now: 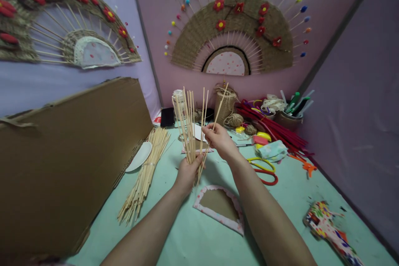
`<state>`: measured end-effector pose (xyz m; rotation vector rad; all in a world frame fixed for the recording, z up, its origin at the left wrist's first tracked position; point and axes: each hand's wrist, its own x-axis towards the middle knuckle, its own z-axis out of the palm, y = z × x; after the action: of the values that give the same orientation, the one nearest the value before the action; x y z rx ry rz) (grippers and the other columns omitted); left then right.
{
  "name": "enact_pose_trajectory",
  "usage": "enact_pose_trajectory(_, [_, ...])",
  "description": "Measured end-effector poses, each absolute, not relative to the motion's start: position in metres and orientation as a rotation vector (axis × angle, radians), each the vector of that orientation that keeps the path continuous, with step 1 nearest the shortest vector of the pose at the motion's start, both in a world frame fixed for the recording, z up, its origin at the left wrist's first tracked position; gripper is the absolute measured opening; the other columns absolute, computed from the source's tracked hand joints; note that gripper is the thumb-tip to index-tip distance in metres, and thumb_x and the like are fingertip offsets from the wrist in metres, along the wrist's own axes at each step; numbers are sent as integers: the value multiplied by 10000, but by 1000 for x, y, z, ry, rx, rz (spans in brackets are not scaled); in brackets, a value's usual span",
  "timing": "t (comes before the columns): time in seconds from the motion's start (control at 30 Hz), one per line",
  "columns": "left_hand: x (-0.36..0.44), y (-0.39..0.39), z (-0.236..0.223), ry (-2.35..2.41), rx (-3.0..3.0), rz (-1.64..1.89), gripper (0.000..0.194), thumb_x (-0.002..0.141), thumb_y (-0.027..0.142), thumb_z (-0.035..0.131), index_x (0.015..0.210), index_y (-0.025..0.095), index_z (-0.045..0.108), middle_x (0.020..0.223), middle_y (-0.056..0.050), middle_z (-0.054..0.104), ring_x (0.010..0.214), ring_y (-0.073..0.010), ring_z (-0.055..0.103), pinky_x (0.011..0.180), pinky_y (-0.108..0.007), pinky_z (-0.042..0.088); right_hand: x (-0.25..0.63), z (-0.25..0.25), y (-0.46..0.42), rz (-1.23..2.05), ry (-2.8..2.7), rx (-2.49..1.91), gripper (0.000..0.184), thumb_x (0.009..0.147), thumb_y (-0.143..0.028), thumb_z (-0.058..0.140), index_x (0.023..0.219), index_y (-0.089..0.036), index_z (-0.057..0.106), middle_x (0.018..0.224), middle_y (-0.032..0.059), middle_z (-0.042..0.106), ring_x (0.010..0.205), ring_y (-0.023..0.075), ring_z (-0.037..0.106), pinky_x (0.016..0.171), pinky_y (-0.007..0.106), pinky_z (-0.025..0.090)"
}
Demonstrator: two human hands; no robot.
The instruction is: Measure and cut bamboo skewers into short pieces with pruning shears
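My left hand (pixel 188 174) is closed around the lower part of a loose bunch of thin wooden sticks (pixel 187 133), which stand upright and fan apart at the top. My right hand (pixel 218 138) is closed in a pinch at the bunch's right side, on a wooden stick (pixel 222 99) that leans to the right. How many sticks its fingertips hold, I cannot tell. Below the hands, a half-round cardboard piece (pixel 220 203) edged with pink patterned cloth lies on the green table (pixel 177 237).
Left lie a tied stick bundle (pixel 146 176), a white plate (pixel 139 157) and a standing cardboard sheet (pixel 71 153). To the right are scissors (pixel 270 177), a patterned glue gun (pixel 327 226) and red pipe cleaners (pixel 274 120). Twine (pixel 225 106) stands behind; woven fans (pixel 187 45) hang on the walls.
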<state>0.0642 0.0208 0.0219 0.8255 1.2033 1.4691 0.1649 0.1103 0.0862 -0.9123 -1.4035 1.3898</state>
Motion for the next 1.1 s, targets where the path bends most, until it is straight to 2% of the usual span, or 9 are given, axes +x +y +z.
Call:
enact_pose_trajectory(0.2, [63,22,17,1213,826,1496,501,626,538,776,897,124,695,569,7,613,528,-117,532,530,-224,373,164,84,110,1307,-1422,-931,337,671,-493,688,737,-198,541,483,-70,458,418,83,328,419,237,239])
enact_pose_trajectory(0.43, [60,23,12,1262,951,1526,478,713,522,717,981,127,723,633,-15,654,582,-131,561,582,-232,403,162,81,112,1234,-1451,-916,269,722,-453,632,711,-201,540,560,-50,481,485,99,360,462,245,262])
enact_pose_trajectory(0.73, [59,22,13,1271,858,1464,606,674,607,706,1028,116,713,580,-5,628,433,-75,405,435,-202,268,159,74,113,1179,-1500,-861,250,797,-462,556,740,-227,493,579,-58,429,525,124,364,500,250,296])
enact_pose_trajectory(0.9, [60,21,18,1213,781,1461,586,654,598,726,985,115,720,619,-11,639,417,-53,377,423,-198,239,155,72,113,1201,-1507,-797,258,846,-472,500,763,-231,463,651,-40,494,531,118,400,506,244,326])
enact_pose_trajectory(1.1, [61,21,24,1182,764,1473,562,655,587,728,943,104,711,655,-10,641,371,-10,245,394,-202,157,154,72,112,1253,-1483,-737,288,865,-508,482,776,-239,427,652,-44,510,494,109,387,467,233,317])
